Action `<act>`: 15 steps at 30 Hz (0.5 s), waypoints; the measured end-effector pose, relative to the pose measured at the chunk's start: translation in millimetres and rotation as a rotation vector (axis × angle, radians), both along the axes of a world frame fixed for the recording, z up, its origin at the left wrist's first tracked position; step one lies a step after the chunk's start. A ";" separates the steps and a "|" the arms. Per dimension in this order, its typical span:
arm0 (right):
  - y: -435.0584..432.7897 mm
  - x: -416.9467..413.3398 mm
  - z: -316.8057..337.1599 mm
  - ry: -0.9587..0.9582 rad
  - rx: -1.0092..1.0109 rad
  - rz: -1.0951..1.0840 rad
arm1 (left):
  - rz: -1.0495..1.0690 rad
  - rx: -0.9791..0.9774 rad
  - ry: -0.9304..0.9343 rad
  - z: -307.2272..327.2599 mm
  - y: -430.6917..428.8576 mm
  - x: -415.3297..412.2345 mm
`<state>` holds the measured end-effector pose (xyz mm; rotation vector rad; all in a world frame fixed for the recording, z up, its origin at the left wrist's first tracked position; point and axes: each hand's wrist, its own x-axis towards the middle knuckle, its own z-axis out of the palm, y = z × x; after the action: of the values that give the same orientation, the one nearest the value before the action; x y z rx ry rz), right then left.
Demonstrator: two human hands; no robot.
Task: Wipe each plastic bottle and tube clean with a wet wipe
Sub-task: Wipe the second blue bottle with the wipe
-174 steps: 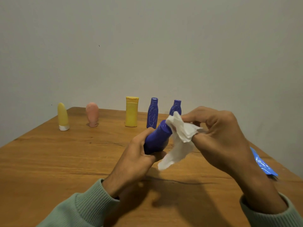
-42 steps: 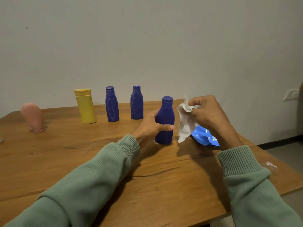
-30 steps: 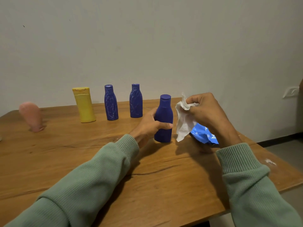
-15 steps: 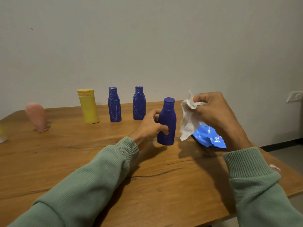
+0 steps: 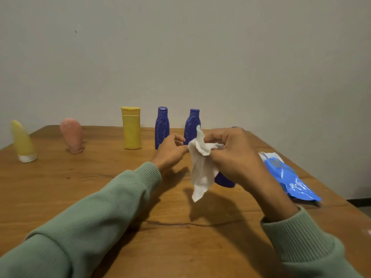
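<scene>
In the head view, the wet wipe hangs above the worktop, pinched at its crumpled top by the fingers and thumb of the right hand. The left hand is just beside it with its fingers loosely curled. I cannot tell if they also pinch the edge of the wipe. The wipe looks thin, limp and probably damp, so it will fold around a shape easily, and a small pinch is enough to hold it. A dark blue bottle stands upright behind the right hand, mostly hidden. Farther back stands a row of two blue bottles, a yellow bottle, a pink tube and a yellow tube, all apart from each other. They seem light, stiff plastic, and smooth, so perhaps slippery when wet. I would take each one around the middle of the body, because a push near the cap may tip it. The blue wipes pack lies close to the right edge of the worktop. The open room is in the near middle, between the sleeves.
</scene>
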<state>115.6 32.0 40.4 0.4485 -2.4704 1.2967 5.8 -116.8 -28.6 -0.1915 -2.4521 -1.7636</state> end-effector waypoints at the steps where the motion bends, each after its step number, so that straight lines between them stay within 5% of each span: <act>1: -5.9 -5.8 -5.2 -0.022 0.038 0.007 | 0.002 -0.027 -0.018 -4.8 0.6 -5.7; 15: -27.0 -47.9 -38.6 -0.120 0.224 -0.060 | -0.031 -0.009 -0.026 -15.0 22.1 -70.1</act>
<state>67.6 5.1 1.8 0.3541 -2.7217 1.0566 -64.3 -94.6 -43.5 -0.2103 -2.4885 -1.7791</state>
